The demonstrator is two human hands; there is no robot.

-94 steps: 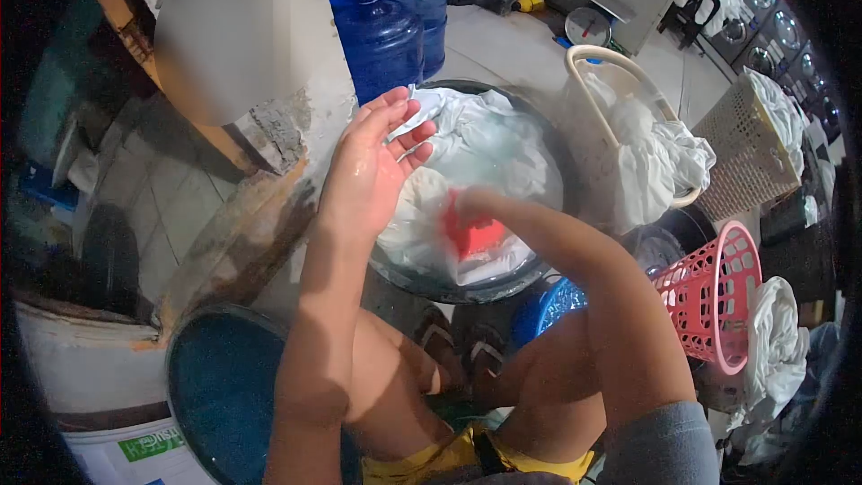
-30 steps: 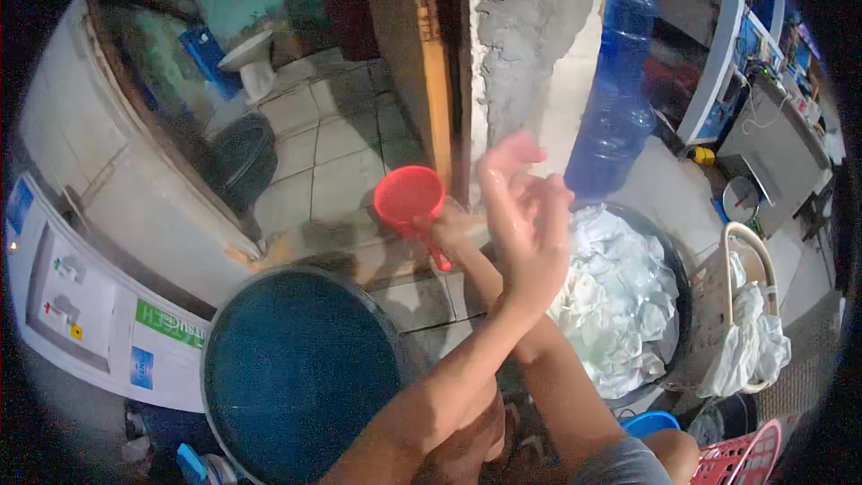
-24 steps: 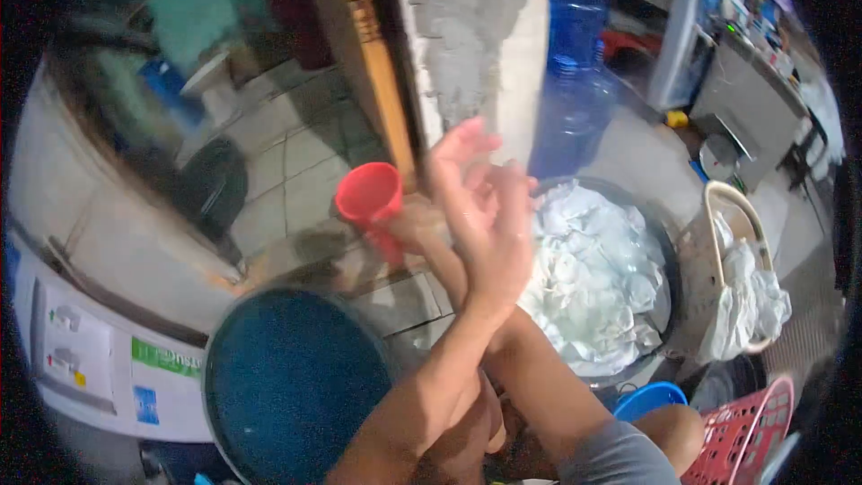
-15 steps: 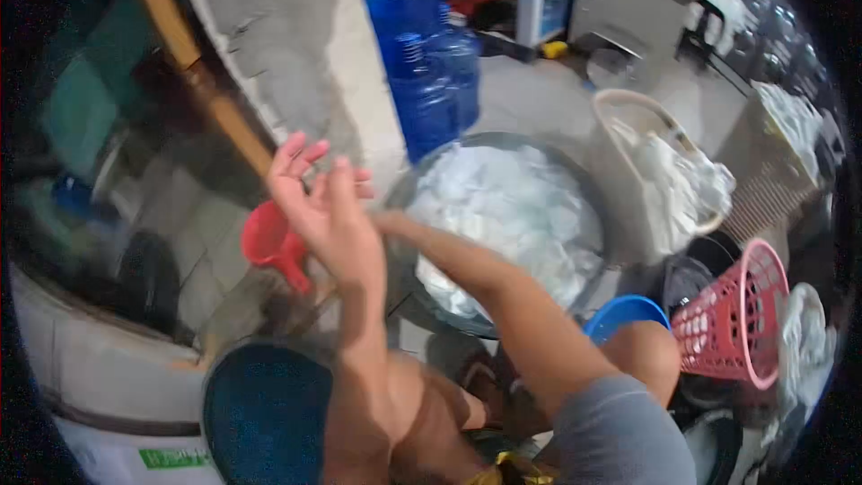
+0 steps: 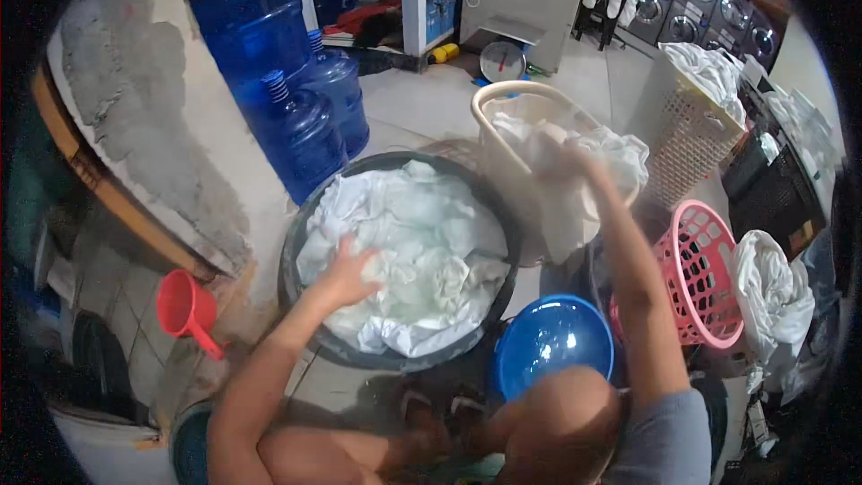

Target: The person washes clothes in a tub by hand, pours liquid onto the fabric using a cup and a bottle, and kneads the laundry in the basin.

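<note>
A wide dark tub point(image 5: 310, 328) is full of white wet laundry point(image 5: 409, 216) lying in water. My left hand point(image 5: 348, 277), fingers spread, is at the near left part of this laundry and holds nothing. My right arm reaches out to a cream laundry basket point(image 5: 503, 139) standing beyond the tub on the right. There my right hand point(image 5: 558, 154) is at the white cloth point(image 5: 611, 148) inside the basket; it is blurred, and its fingers cannot be made out.
A blue basin point(image 5: 557, 341) stands by my knee, with a pink basket point(image 5: 709, 278) to its right. A red dipper point(image 5: 187, 305) lies at left. Large blue water jugs point(image 5: 305, 126) stand by the wall. Another filled basket point(image 5: 696, 139) and a scale point(image 5: 503, 63) are farther back.
My left hand has come down from in front of the wall to the laundry in the tub. My right hand has left the left wrist for the cream basket. The view has turned right.
</note>
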